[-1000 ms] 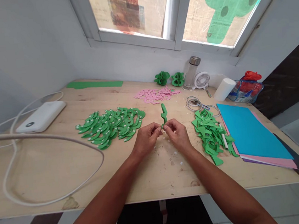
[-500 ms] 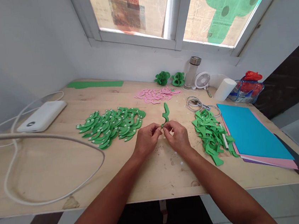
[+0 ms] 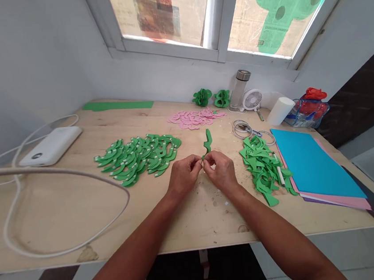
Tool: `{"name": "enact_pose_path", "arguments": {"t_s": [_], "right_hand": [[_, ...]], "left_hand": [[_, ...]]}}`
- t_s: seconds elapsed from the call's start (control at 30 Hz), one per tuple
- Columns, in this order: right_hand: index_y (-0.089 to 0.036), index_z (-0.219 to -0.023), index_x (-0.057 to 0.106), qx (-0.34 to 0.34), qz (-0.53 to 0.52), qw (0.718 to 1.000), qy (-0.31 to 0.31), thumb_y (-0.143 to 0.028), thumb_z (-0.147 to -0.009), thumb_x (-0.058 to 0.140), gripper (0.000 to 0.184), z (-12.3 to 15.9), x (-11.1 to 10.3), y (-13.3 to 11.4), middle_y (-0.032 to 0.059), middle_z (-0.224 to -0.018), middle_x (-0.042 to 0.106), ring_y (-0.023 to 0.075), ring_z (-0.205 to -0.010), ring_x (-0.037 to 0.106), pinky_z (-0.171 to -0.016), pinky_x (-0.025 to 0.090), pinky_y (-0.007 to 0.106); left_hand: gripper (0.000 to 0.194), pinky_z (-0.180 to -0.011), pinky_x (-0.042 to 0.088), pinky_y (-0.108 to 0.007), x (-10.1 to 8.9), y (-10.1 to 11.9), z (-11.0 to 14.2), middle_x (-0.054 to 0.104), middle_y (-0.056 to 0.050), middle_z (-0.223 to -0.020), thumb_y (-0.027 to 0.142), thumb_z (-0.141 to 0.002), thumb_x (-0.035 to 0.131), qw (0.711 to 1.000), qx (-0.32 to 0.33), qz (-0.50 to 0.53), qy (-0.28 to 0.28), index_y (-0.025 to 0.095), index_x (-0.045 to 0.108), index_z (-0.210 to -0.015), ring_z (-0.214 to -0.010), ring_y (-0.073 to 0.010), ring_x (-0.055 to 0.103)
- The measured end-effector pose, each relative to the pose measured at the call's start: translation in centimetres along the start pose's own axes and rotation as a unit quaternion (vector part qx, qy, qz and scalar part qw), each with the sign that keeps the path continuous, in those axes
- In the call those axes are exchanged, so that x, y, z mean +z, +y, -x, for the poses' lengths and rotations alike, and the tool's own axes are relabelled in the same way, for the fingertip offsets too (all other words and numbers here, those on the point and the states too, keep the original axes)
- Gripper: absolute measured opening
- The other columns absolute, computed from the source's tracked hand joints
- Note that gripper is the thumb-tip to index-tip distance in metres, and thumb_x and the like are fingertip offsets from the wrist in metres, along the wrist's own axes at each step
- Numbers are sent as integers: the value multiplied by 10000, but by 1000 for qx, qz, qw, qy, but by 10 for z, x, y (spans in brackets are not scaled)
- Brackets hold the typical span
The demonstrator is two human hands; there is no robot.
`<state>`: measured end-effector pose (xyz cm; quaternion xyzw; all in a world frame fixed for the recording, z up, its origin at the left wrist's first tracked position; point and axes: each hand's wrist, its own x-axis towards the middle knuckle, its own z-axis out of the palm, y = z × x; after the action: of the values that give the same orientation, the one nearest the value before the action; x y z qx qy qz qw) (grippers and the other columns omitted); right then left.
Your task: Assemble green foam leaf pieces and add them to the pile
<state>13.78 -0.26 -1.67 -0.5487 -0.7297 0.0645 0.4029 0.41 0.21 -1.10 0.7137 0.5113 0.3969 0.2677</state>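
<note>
A wavy green cutout [image 3: 208, 139], seemingly foam or paper, points away from me with its near end between my fingertips. My left hand [image 3: 185, 172] pinches that end from the left. From the right, my right hand [image 3: 220, 168] pinches it too, the two sets of fingertips almost meeting. What exactly lies between the fingers is partly hidden. Left of my hands spreads a pile of curved green cutouts [image 3: 138, 158] with small white patches on them. Beyond my hands lies a heap of pink cutouts [image 3: 196, 118].
On the right are green scraps [image 3: 259, 165], a white pen [image 3: 279, 170], tape rolls [image 3: 242, 129] and blue sheets [image 3: 316, 162]. Green paper balls [image 3: 202, 97], a bottle [image 3: 240, 90] and a small fan [image 3: 252, 100] stand at the back. A power bank [image 3: 52, 146] and a looping cable [image 3: 68, 250] occupy the left.
Both hands keep their pinch on the green cutout, with hardly any finger movement visible. The whole view has shifted slightly.
</note>
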Motion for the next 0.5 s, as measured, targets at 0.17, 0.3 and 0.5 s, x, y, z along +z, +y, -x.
{"name": "enact_pose_path", "arguments": {"t_s": [0.17, 0.3, 0.5], "right_hand": [[-190, -679, 543, 6, -1, 1000, 1, -180, -757, 502, 89, 0, 1, -1, 19, -657, 599, 145, -627, 545, -621, 411, 248], [-191, -672, 533, 7, -2, 1000, 5, -181, -752, 496, 89, 0, 1, -1, 18, -652, 594, 144, -623, 543, -616, 412, 245], [-192, -661, 523, 12, -1, 1000, 14, -177, -738, 492, 85, 0, 1, -1, 9, -640, 583, 138, -606, 533, -608, 407, 242]], "left_hand": [[195, -531, 364, -212, 0, -1, 0, 656, -19, -641, 233, -755, 487, 1000, 5, 3, 1, 154, 664, -738, -548, -124, 528], [195, -533, 370, -212, 0, 0, 0, 655, -17, -642, 239, -754, 487, 1000, 5, 6, 2, 154, 662, -733, -546, -123, 530], [187, -543, 397, -217, 0, 1, 0, 669, -19, -654, 242, -743, 494, 999, -10, 34, 6, 159, 660, -716, -570, -135, 563]]}}
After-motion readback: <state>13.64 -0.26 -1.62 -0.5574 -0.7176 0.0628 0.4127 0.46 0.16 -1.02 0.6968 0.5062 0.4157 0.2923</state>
